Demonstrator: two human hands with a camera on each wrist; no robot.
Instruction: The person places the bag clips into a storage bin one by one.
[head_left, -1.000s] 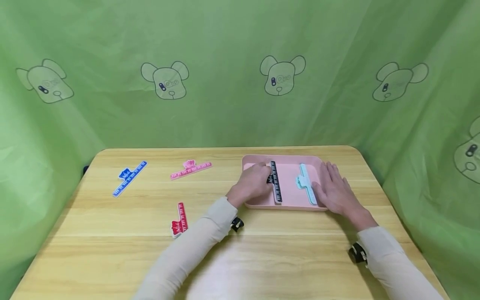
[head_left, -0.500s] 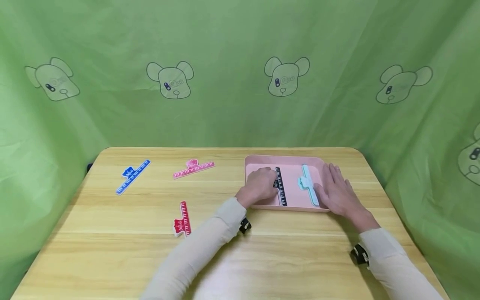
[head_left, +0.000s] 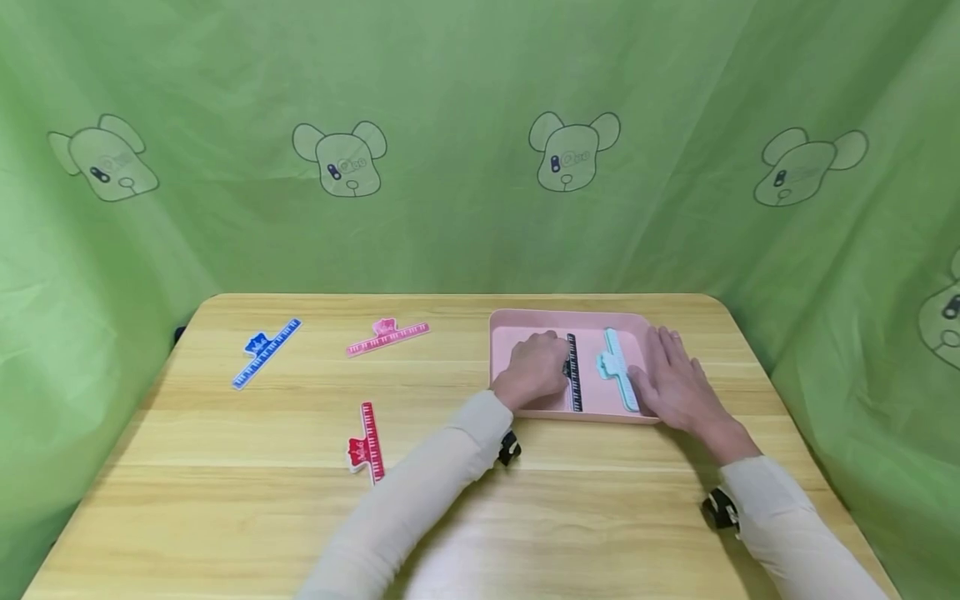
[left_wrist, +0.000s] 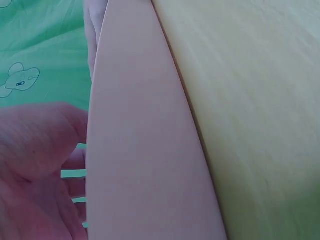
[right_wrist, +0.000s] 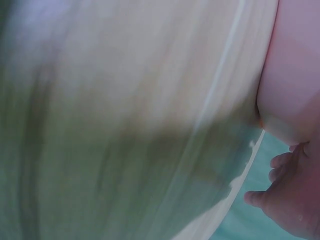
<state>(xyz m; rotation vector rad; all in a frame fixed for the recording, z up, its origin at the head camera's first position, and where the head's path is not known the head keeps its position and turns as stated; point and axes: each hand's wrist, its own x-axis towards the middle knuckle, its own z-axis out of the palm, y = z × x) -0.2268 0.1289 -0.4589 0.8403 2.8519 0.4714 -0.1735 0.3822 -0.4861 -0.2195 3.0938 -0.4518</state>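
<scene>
In the head view, my left hand (head_left: 536,367) is inside a pink tray (head_left: 622,418), its curled fingers gripping the clasp of a black clip (head_left: 574,375) with a piano-key pattern. The clip lies lengthwise near the tray's middle; its clasp is mostly hidden by the fingers. To its right lies a mint-green clip (head_left: 618,371). My right hand (head_left: 678,387) rests with straight fingers along the tray's right wall, thumb over the rim. The left wrist view shows the tray's outer wall (left_wrist: 145,125) hiding part of the left hand (left_wrist: 35,165). Neither wrist view shows the clips.
On the wooden table (head_left: 225,500) to the left lie a blue clip (head_left: 266,354), a pink clip (head_left: 387,337) and a red clip (head_left: 367,446), partly near my left sleeve. A green curtain (head_left: 450,242) stands behind the table and at both sides.
My left hand has moved right with the black clip, bringing it lower in the tray and closer to the mint-green one. My right hand has stayed at the tray's right wall.
</scene>
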